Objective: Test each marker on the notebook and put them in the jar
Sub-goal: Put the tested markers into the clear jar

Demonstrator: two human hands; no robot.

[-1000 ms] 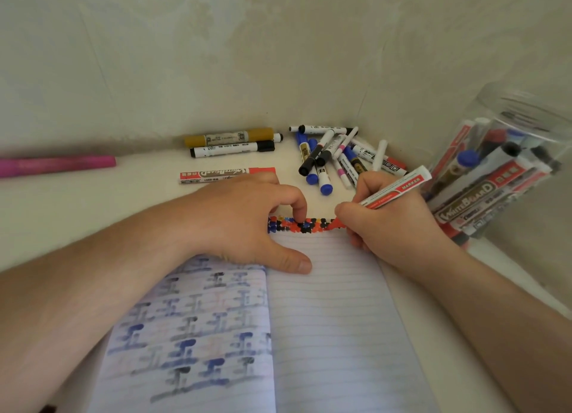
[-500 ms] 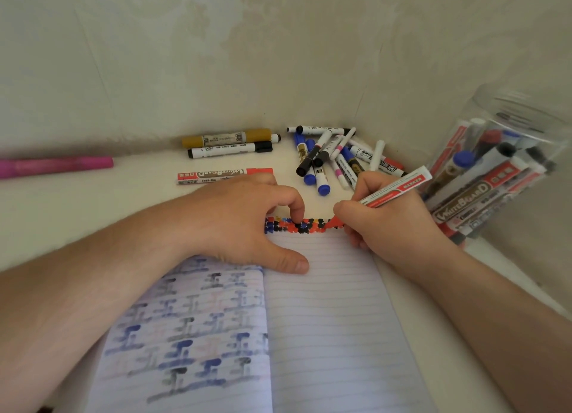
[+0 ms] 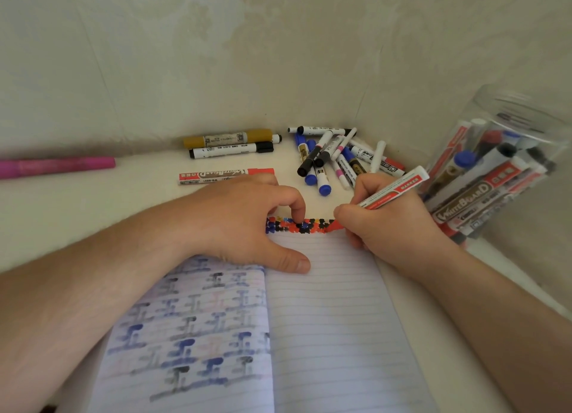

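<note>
The red marker (image 3: 393,192) is being gripped by the right hand (image 3: 390,223), tip at the notebook's (image 3: 325,319) top edge. The left hand (image 3: 247,220), fingers curled, is pressing the page. The jar (image 3: 507,165) is standing near the tabletop's right edge.

The right hand (image 3: 393,223) grips a red-and-white marker (image 3: 394,191) with its tip hidden at the top edge of the open notebook (image 3: 334,319), where a band of red, blue and black dots (image 3: 306,226) runs. The left hand (image 3: 244,220) presses the notebook flat, index fingertip on the dots. Loose markers (image 3: 334,158) lie behind, and a clear jar (image 3: 492,168) of markers stands at the right
</note>
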